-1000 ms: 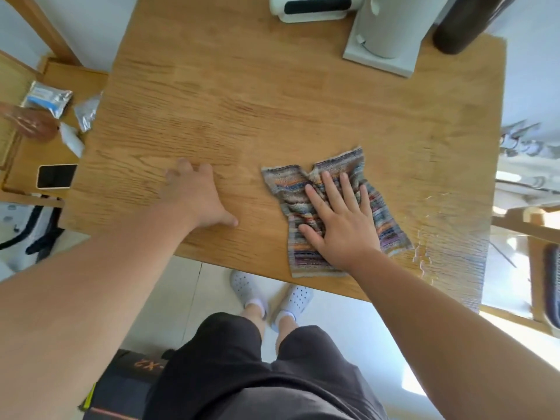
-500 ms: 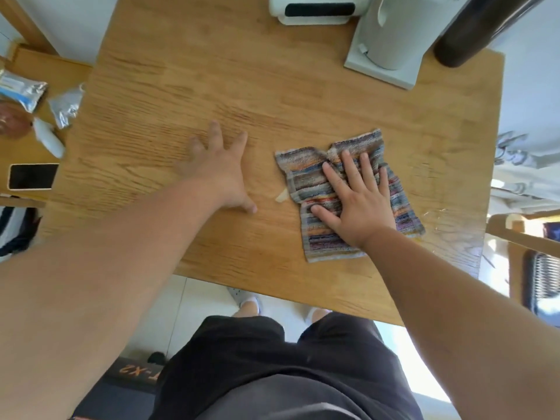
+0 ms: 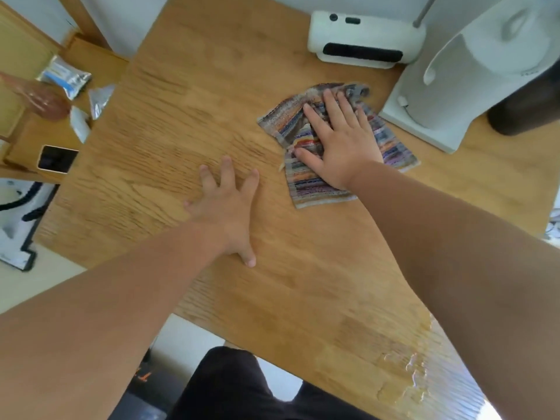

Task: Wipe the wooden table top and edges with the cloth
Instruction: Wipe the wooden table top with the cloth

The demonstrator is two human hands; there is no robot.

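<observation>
A striped multicoloured cloth (image 3: 391, 147) lies bunched on the wooden table top (image 3: 188, 122), toward its far right. My right hand (image 3: 339, 137) presses flat on the cloth with straight, spread fingers. My left hand (image 3: 227, 204) rests flat on the bare wood to the left of the cloth, fingers spread, holding nothing. A wet, glistening patch (image 3: 424, 377) shows on the table near its front right edge.
A white appliance (image 3: 360, 40) and a white dispenser on a base (image 3: 448, 86) stand at the table's far edge, close beyond the cloth, with a dark cylinder (image 3: 527, 98) at the right. A lower side table (image 3: 30, 128) on the left holds a phone (image 3: 57, 159) and foil packets (image 3: 65, 75).
My right hand has pushed the cloth away from the front edge toward the far side, up near the white dispenser. My left hand has also slid forward on the wood.
</observation>
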